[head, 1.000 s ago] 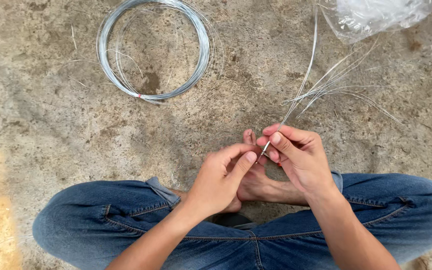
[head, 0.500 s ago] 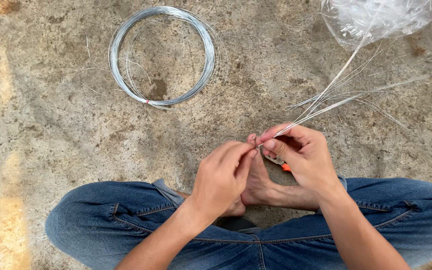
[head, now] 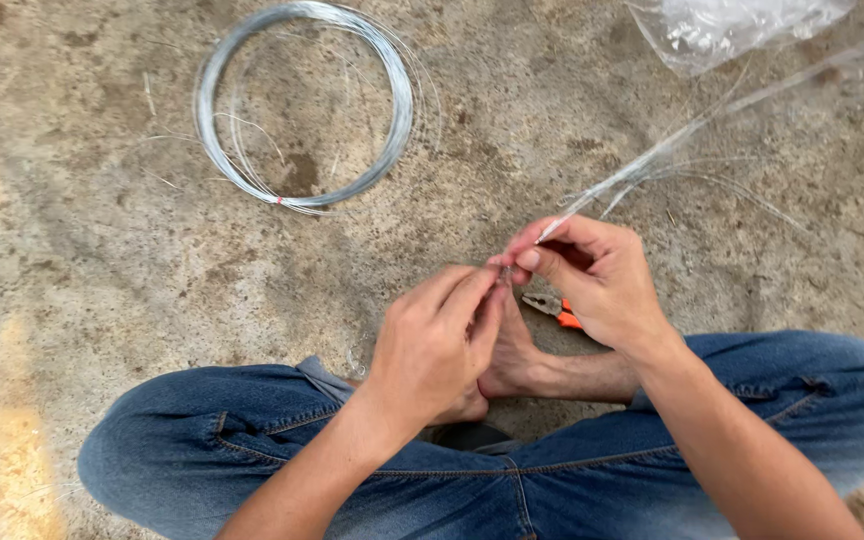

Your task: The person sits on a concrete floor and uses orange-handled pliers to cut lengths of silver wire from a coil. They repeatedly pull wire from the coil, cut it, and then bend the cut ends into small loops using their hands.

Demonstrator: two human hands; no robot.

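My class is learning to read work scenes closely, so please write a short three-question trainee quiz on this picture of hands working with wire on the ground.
1. True or false: the coil of wire lies on the person's lap.
2. What does the right hand pinch? A) a bundle of thin strands B) a hammer C) a cup
3. What orange-handled tool lies beside the foot?

Key
1. False; it lies on the concrete floor, beyond the left hand.
2. A
3. Pliers.

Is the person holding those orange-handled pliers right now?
No, the pliers lie on the ground below the right hand, whose fingers pinch thin wire strands instead.
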